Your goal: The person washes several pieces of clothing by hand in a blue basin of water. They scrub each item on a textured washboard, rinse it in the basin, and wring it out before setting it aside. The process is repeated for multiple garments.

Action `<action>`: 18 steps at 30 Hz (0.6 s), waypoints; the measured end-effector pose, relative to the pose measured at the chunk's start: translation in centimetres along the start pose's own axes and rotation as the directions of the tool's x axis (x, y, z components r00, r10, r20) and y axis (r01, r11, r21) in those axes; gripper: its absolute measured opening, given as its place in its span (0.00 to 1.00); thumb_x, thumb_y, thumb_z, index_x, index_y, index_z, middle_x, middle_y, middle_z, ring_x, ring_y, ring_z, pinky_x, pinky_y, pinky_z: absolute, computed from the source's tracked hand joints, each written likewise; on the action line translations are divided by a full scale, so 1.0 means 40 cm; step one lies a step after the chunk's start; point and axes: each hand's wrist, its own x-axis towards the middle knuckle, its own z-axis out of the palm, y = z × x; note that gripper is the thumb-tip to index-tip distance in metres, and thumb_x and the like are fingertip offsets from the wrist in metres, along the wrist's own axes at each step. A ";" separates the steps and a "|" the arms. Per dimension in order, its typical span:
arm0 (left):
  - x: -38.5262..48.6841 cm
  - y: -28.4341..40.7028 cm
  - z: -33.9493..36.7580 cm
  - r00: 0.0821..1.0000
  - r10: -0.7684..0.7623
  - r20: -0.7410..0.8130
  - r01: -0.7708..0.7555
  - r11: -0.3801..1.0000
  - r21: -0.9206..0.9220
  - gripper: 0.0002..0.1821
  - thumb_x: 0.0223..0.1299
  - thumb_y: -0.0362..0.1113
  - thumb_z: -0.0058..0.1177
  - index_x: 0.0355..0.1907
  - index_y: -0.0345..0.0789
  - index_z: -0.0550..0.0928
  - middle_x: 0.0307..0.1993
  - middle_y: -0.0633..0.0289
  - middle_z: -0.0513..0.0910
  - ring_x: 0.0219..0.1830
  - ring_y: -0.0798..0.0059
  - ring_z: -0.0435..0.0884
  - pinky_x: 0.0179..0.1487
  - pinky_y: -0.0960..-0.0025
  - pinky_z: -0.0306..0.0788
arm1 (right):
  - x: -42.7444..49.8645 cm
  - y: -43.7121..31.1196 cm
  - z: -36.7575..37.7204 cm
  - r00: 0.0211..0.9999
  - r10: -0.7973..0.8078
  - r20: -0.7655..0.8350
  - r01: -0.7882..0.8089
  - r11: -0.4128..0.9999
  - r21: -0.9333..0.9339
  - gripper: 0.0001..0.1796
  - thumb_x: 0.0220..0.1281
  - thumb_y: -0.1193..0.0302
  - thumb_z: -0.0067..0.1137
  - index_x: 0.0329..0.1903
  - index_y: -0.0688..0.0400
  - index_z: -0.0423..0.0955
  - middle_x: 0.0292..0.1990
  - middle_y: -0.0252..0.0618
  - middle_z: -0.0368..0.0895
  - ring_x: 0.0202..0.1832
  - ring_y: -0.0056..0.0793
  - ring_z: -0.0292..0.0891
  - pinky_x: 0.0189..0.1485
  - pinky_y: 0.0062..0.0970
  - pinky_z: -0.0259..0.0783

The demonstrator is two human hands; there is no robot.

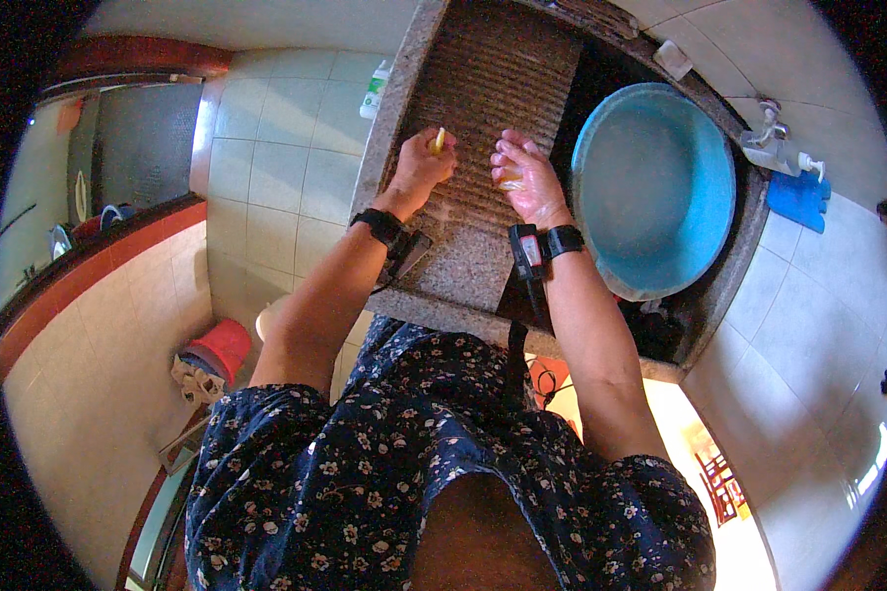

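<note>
My left hand (420, 168) is curled into a loose fist above the ribbed stone washboard (495, 81). A small yellowish piece (439, 140) pokes up between its thumb and fingers; what it is made of is unclear. To its right, my right hand (534, 181) is turned palm up, wet-looking, with its fingers half bent. They hold a translucent amber piece (511, 182) against the palm. Both wrists carry black straps with small devices. Just right of my right hand, a blue plastic basin (702, 221) holds cloudy liquid.
The basin sits in a dark stone sink, with dark cloth (654, 325) beneath its near side. A tap (771, 125) and a pump bottle (783, 156) are at the right wall. A white bottle (373, 92) stands beyond the sink's left edge. A red bucket (229, 343) is lower left.
</note>
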 end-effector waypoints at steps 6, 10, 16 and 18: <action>-0.029 0.050 0.002 0.973 -0.037 0.226 0.150 0.848 -0.508 0.13 0.71 0.47 0.52 0.39 0.39 0.79 0.29 0.69 0.79 0.30 0.80 0.79 0.33 0.78 0.71 | -0.005 0.014 0.008 1.000 -0.015 -0.020 0.012 0.993 -0.113 0.11 0.64 0.75 0.62 0.48 0.54 0.74 0.35 0.29 0.76 0.32 0.21 0.73 0.33 0.22 0.72; -0.030 0.074 0.011 0.955 -0.164 0.249 0.273 0.817 -0.509 0.18 0.71 0.51 0.48 0.33 0.40 0.78 0.25 0.69 0.76 0.23 0.81 0.71 0.25 0.79 0.62 | -0.006 0.024 0.011 0.999 -0.037 -0.028 0.030 0.975 -0.221 0.10 0.66 0.74 0.60 0.48 0.54 0.75 0.35 0.29 0.77 0.32 0.21 0.73 0.32 0.22 0.72; -0.030 0.071 0.041 0.959 -0.207 0.194 0.274 0.856 -0.439 0.18 0.68 0.50 0.51 0.27 0.40 0.76 0.22 0.70 0.71 0.21 0.81 0.68 0.21 0.78 0.57 | -0.011 0.031 0.021 0.996 -0.025 -0.086 0.004 0.971 -0.239 0.10 0.65 0.74 0.61 0.48 0.53 0.77 0.36 0.29 0.80 0.33 0.22 0.76 0.32 0.23 0.73; -0.033 0.060 0.051 0.978 -0.147 0.147 0.194 0.899 -0.394 0.17 0.67 0.47 0.52 0.26 0.40 0.75 0.21 0.70 0.70 0.20 0.81 0.67 0.20 0.77 0.55 | -0.012 0.032 0.023 0.996 -0.043 -0.075 0.024 0.973 -0.232 0.11 0.62 0.73 0.63 0.46 0.53 0.77 0.39 0.31 0.83 0.35 0.24 0.78 0.31 0.25 0.72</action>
